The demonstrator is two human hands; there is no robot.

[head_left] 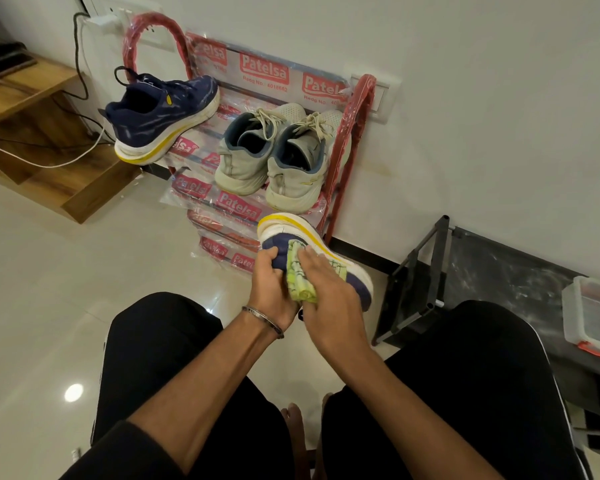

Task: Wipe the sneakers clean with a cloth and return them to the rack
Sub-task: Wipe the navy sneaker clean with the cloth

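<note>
White wall [465,98]; glossy pale tiled floor [49,289]; wooden step unit [32,109] at left

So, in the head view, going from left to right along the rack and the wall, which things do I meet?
Wooden shelf → navy sneaker on the rack → pair of grey sneakers → black frame → clear plastic box.

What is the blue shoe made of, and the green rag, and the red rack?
The blue shoe looks like woven fabric on a thick, matte white-and-yellow foam sole. The green rag, pressed on it by the right hand, seems soft cotton cloth; it folds and bunches. The red rack is probably painted metal tube, shiny because clear printed plastic wrap covers it. The left hand grips the shoe.
</note>
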